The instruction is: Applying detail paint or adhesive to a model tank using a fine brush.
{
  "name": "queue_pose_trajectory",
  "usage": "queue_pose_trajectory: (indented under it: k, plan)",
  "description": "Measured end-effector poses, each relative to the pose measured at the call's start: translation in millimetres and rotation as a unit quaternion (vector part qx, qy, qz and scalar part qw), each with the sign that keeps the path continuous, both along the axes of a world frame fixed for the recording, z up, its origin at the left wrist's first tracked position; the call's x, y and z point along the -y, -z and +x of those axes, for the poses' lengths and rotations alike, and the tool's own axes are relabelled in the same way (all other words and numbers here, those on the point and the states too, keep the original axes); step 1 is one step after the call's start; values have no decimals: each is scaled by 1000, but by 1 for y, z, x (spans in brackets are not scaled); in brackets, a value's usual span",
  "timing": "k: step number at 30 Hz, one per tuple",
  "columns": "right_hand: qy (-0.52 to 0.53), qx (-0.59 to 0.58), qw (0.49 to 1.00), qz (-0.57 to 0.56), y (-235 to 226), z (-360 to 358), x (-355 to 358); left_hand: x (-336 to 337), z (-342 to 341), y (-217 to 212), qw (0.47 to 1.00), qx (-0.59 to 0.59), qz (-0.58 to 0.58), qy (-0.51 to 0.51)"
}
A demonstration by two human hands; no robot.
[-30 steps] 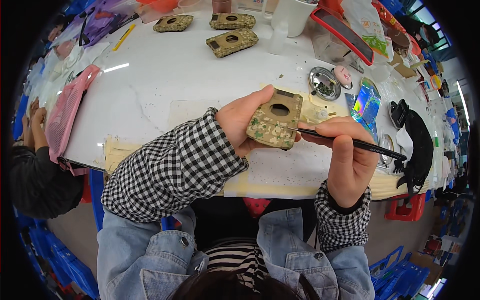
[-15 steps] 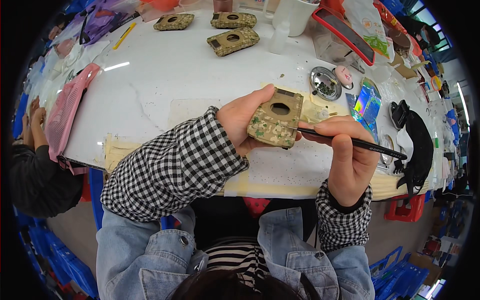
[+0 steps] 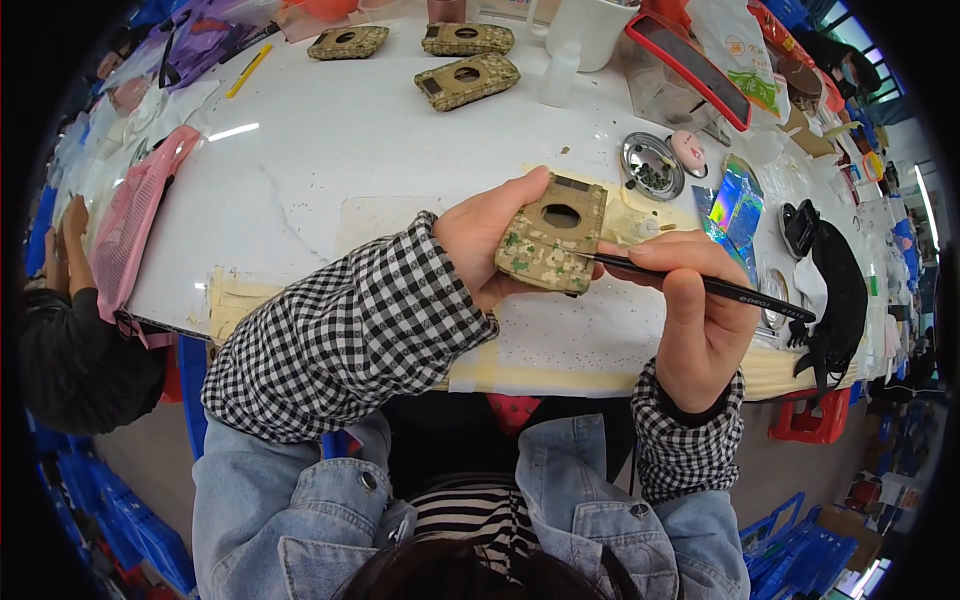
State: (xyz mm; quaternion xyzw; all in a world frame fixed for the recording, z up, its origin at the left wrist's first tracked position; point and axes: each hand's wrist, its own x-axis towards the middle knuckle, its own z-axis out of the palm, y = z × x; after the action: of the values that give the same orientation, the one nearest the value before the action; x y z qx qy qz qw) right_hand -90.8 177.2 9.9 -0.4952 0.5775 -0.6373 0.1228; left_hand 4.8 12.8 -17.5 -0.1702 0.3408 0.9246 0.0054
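Note:
My left hand (image 3: 487,232) is closed around a camouflage-patterned model tank hull (image 3: 545,246), tilted so its top with a dark round hole shows. Most of the left fingers are hidden beneath it. In my right hand (image 3: 700,290) are thin black tweezers (image 3: 715,284), gripped between thumb and fingers. Their fine tip meets the hull's top near its right edge; whether anything tiny sits in the tip cannot be made out. Farther back on the table lie similar tank hulls, one (image 3: 467,82) nearest, another (image 3: 467,40) behind it, a third (image 3: 348,43) to the left.
A round metal dish (image 3: 652,167) holds small dark bits, with a pink oval item (image 3: 688,152) beside it. A red-cased phone (image 3: 688,70) leans on a clear box. A white mug (image 3: 590,32), yellow pen (image 3: 249,71) and pink mesh bag (image 3: 145,220) lie around. A co-worker's arm (image 3: 72,240) is at left.
Both hands, the tank hull and the tweezers stay almost exactly in place. At the far left, the co-worker's hands have shifted slightly.

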Motion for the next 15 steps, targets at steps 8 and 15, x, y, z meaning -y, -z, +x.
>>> queue_pose_trajectory:
  k: [8,15]
  plan:
    - [2,8,1000,-4,0,1,0,0,0,-1,1000,1,17,6]
    - [5,12,1000,-6,1,1,0,0,0,-2,1000,8,21,5]
